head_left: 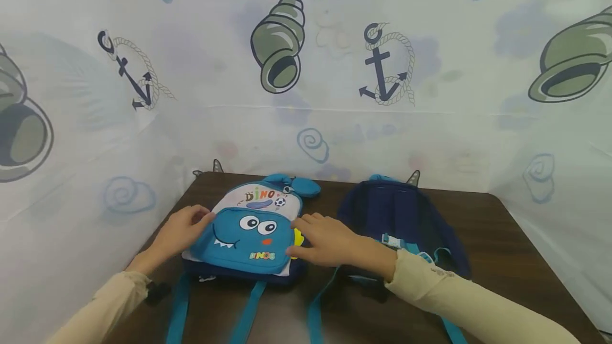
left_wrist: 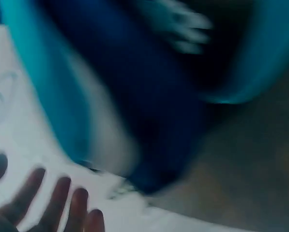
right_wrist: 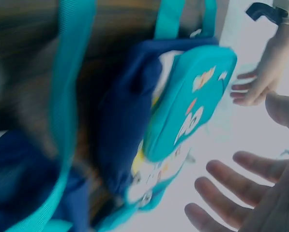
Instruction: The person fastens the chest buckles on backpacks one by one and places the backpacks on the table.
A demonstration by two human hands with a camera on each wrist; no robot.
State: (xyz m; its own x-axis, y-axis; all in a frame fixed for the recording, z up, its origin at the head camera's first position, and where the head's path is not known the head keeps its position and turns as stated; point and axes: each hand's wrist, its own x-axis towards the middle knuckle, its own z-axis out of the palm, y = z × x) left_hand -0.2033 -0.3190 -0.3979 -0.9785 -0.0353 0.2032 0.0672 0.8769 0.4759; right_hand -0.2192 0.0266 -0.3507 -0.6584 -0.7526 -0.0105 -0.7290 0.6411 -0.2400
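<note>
A blue and white dinosaur backpack (head_left: 224, 248) lies front side up on the table, its cartoon face and teeth showing. At its left edge is my left hand (head_left: 185, 231), fingers loosely bent. My right hand (head_left: 330, 239) is at the opposite edge, overlapping the yellow trim in the head view. In the right wrist view, the right hand's spread fingers (right_wrist: 231, 198) stand apart from the backpack (right_wrist: 183, 106). The left wrist view is blurred; there the left fingers (left_wrist: 52, 203) are extended beside the backpack's side (left_wrist: 134, 96). Neither hand holds anything.
A second, navy backpack (head_left: 397, 208) lies at the right with its back panel and straps up, partly behind my right forearm. Teal straps (head_left: 248, 312) trail toward the near side of the dark wooden table (head_left: 497, 238). Patterned white cloth (head_left: 334, 137) encloses the back and sides.
</note>
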